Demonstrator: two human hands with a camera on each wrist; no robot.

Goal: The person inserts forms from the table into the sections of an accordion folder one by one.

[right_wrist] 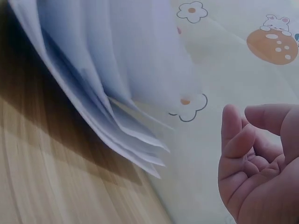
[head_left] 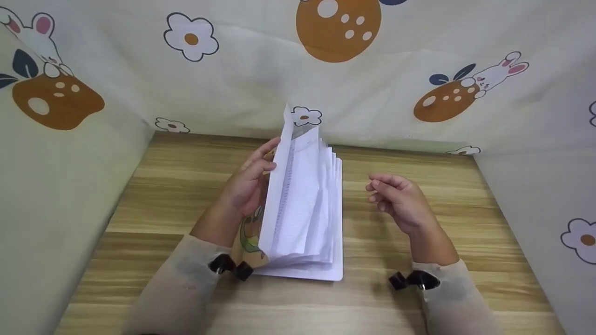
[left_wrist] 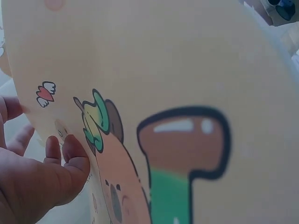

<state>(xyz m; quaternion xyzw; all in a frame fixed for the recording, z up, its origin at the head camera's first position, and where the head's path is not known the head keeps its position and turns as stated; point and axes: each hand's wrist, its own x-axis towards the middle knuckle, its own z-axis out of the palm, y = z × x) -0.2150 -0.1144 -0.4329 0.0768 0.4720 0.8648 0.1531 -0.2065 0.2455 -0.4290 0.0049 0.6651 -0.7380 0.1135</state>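
Note:
A notebook (head_left: pixel 307 204) with lined white pages lies spread on the wooden table, its front cover and a first leaf standing up at the left. My left hand (head_left: pixel 249 184) holds the raised cover by its left side, fingertips at the edge. In the left wrist view the tan cover (left_wrist: pixel 196 65) fills most of the picture, printed with a cartoon animal and a winged heart; the left hand (left_wrist: pixel 44 172) is at its lower left edge. To the right of the notebook, my right hand (head_left: pixel 400 200) hovers with loosely curled fingers, holding nothing. Fanned pages (right_wrist: pixel 107 70) appear beside the right hand (right_wrist: pixel 261 163).
The wooden tabletop (head_left: pixel 163 195) has wood-grain stripes. Cloth walls (head_left: pixel 251 83) printed with flowers, rabbits and orange fruit stand behind and at both sides. Each sleeve carries a small black wrist mount, such as the left mount (head_left: pixel 228 265).

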